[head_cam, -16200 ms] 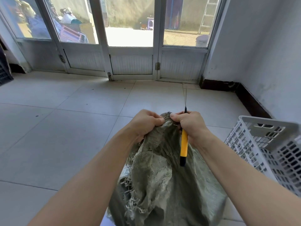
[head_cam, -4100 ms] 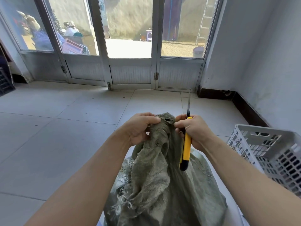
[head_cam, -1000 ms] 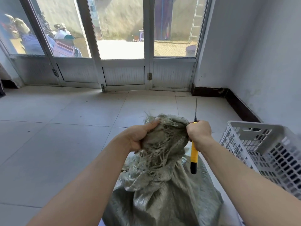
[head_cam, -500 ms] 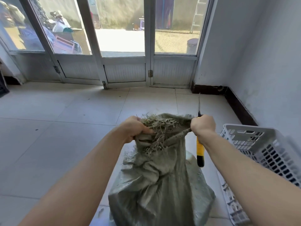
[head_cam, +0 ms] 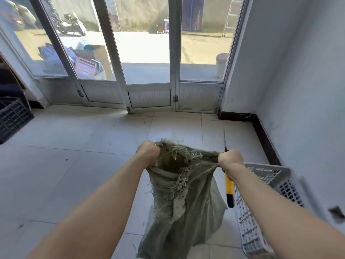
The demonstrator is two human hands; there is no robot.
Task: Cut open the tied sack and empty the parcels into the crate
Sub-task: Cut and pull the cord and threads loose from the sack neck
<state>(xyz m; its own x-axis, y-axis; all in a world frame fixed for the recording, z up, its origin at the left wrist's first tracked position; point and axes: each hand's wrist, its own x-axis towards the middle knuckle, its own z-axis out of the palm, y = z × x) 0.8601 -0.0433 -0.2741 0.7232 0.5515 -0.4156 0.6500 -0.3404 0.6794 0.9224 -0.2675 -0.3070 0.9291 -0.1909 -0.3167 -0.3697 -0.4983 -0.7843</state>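
Note:
A grey-green woven sack (head_cam: 186, 212) hangs in front of me, its frayed mouth pulled wide. My left hand (head_cam: 148, 150) grips the left rim of the mouth. My right hand (head_cam: 231, 159) grips the right rim together with a yellow-handled utility knife (head_cam: 228, 187), blade pointing up. The inside of the sack is dark; no parcels show. A white slatted plastic crate (head_cam: 268, 186) stands just right of the sack, under my right forearm.
Pale tiled floor (head_cam: 74, 165) stretches ahead to glass doors (head_cam: 149, 53). A dark crate (head_cam: 11, 118) sits at the far left by the wall. The right wall with its dark skirting (head_cam: 265, 139) runs close behind the white crate.
The tied neck has come undone and my hands have drawn apart, stretching the sack's mouth wide. The sack has been lifted and now hangs higher beside the crate.

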